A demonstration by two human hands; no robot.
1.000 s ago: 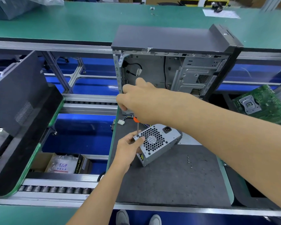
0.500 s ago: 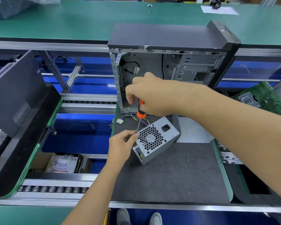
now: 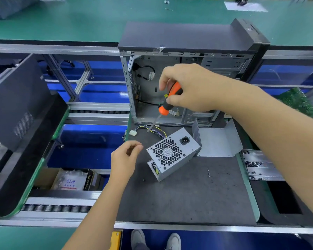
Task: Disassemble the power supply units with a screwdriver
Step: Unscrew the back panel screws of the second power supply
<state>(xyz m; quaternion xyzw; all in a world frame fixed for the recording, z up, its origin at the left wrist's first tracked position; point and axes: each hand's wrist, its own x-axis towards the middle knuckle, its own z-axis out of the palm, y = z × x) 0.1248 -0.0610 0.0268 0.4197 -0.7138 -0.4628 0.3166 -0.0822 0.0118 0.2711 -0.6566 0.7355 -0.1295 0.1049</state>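
A grey power supply unit [image 3: 172,154] lies tilted on the dark mat [image 3: 188,195], fan grille up, its coloured wires and white connector [image 3: 133,132] trailing to the left. My right hand [image 3: 190,87] grips an orange and black screwdriver [image 3: 168,101] above and behind the unit. Its tip hangs over the wires, clear of the casing. My left hand [image 3: 125,157] hovers just left of the unit, not touching it. Its thumb and forefinger are pinched together on something tiny, seemingly a screw.
An open, gutted computer case [image 3: 188,38] stands behind the unit. A bent metal plate [image 3: 219,141] lies to its right. Loose screws [image 3: 209,175] dot the mat. A green circuit board [image 3: 296,103] sits far right, a black panel [image 3: 16,105] leans at left, and a roller conveyor [image 3: 58,208] runs below it.
My right hand lifted the screwdriver off the unit's upper left corner, up and back. My left hand let go of that corner and drew left with its fingertips pinched.
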